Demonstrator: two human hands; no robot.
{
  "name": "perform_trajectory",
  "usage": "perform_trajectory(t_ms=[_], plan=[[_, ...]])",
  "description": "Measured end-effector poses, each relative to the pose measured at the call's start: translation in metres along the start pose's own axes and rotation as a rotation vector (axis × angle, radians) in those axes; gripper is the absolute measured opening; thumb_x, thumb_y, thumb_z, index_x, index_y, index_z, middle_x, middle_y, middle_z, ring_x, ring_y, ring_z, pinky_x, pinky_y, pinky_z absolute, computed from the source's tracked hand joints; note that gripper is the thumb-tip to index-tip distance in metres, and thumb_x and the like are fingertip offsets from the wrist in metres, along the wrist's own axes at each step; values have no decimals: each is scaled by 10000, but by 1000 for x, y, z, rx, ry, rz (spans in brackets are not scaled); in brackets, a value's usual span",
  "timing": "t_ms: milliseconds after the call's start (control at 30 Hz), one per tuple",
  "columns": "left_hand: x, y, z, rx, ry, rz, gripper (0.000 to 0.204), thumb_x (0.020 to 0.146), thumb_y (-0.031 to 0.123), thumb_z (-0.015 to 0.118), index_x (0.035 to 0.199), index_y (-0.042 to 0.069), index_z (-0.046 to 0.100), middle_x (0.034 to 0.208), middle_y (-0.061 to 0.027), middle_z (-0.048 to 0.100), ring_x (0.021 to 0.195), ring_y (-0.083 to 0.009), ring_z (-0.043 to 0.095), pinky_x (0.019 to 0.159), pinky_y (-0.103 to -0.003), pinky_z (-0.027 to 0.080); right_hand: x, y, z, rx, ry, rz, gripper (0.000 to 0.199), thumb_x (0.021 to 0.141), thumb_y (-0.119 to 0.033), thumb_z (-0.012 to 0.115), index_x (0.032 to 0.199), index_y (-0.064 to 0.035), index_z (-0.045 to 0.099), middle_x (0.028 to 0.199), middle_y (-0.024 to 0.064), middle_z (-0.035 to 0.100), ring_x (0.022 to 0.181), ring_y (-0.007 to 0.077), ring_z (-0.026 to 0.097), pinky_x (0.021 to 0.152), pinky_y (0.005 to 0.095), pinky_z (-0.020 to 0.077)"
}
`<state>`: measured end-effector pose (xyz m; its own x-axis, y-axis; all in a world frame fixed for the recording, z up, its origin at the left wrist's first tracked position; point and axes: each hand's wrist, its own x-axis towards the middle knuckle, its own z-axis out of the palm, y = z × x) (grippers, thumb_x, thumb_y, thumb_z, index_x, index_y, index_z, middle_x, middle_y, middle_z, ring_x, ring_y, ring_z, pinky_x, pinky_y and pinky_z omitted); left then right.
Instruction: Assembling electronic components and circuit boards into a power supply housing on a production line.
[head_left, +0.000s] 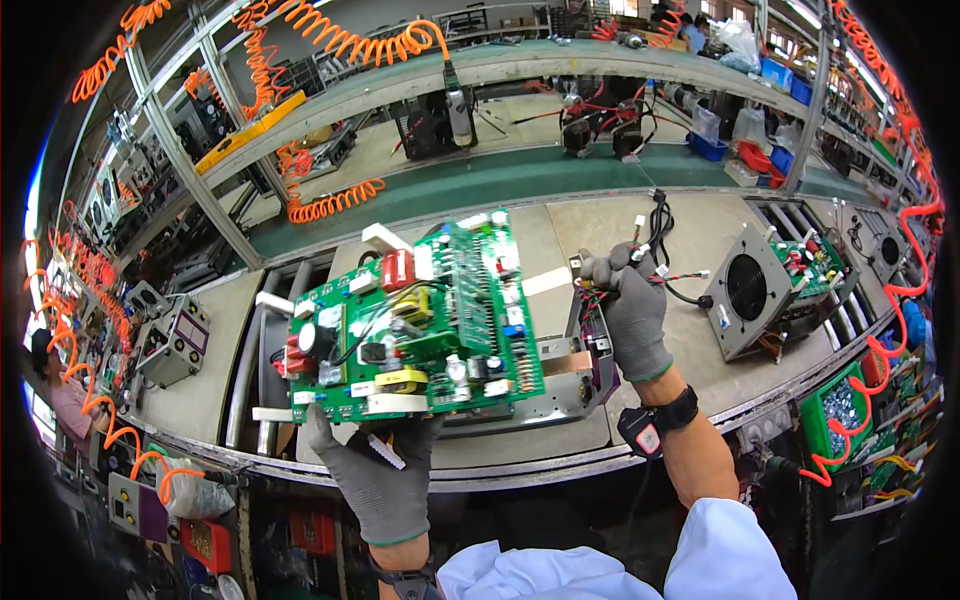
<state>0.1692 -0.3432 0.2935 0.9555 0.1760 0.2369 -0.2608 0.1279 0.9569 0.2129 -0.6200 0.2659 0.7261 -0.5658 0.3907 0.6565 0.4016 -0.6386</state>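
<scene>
The left hand (385, 480) grips the green circuit board (415, 320) by its near edge, tilting it above the metal chassis (560, 385) on the counter (700, 250), while the right hand's (632, 310) fingers pinch its wire bundle (655, 235) clear.

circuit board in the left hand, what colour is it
Green circuit board, seen in the head view.

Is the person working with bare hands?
No, both the left hand and the right hand wear grey knitted gloves.

circuit board (415, 325) over metal chassis (560, 385); fan unit (765, 290) right; coiled hose (335, 205) behind, on conveyor (500, 180).
</scene>
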Motion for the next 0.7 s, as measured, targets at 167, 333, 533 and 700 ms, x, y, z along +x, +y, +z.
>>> perform_trajectory(t_ms=[167, 333, 533, 700], plan=[[9, -5, 11, -606, -21, -469, 670, 901, 594, 576, 1333, 86, 506, 1357, -156, 510, 1192, -360, 573, 875, -583, 564, 2, -2, -12, 53, -7, -26, 135, 825, 52, 406, 877, -73, 404, 724, 1, 366, 691, 161, 476, 1155, 536, 333], [-6, -36, 28, -562, -80, -362, 658, 895, 577, 622, 1326, 87, 534, 1259, -120, 602, 1163, -302, 594, 925, -520, 541, 0, -5, -17, -26, 27, -5, 141, 829, 54, 405, 903, -64, 426, 750, 26, 451, 757, 185, 545, 1143, 504, 373], [-11, -61, 32, -514, -40, -467, 835, 719, -232, 596, 1470, 54, 367, 1382, -145, 470, 1256, -279, 508, 1043, -399, 458, 2, -10, -22, -62, 43, -52, 155, 830, 83, 393, 894, -58, 407, 732, 32, 453, 740, 170, 518, 1129, 492, 398], [-10, -77, 33, -549, 23, -495, 594, 860, 141, 696, 1399, 62, 460, 1308, -86, 531, 1211, -217, 536, 989, -375, 493, 2, -12, -24, 47, 50, -9, 148, 831, 97, 394, 874, -44, 404, 739, 42, 423, 722, 187, 510, 1122, 490, 411]])
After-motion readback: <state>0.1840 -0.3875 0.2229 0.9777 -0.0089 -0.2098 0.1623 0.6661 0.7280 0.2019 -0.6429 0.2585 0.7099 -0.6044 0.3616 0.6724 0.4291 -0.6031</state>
